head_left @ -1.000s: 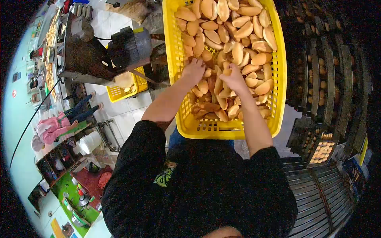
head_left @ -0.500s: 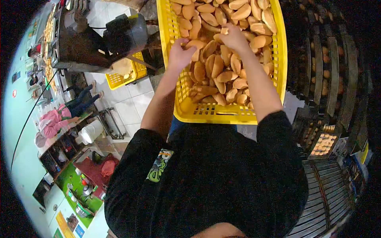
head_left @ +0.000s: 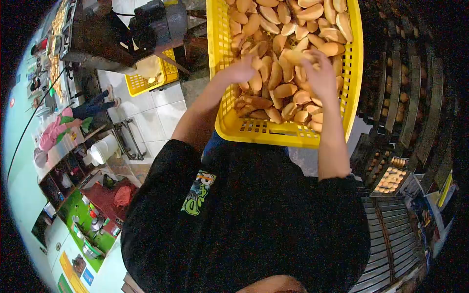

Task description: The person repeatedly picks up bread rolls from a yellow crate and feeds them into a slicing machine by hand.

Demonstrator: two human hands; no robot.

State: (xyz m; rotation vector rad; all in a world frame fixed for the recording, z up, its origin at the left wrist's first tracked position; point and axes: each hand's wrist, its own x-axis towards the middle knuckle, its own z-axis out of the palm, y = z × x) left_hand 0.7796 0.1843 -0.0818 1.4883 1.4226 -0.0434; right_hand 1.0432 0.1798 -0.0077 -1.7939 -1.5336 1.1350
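A yellow plastic crate [head_left: 222, 128] in front of me holds many small golden bread rolls [head_left: 285, 91], some showing a pale split along the crust. My left hand [head_left: 240, 71] is at the crate's left side, its blurred fingers over the rolls there; whether they grip one cannot be made out. Toward the right side of the heap, my right hand [head_left: 320, 73] has its fingers closed on a bread roll [head_left: 294, 57], just above the others.
Dark racks [head_left: 413, 97] with bread stand at the right. Another yellow crate [head_left: 168, 73] sits on the tiled floor at the left, near a dark machine [head_left: 161, 29]. A person in a pink top [head_left: 51, 134] and a white bucket [head_left: 103, 149] are farther left.
My right hand has moved right and toward me, now with a roll at its fingers. My left hand has shifted right and slightly nearer. The view has shifted a little, so the crate appears farther right.
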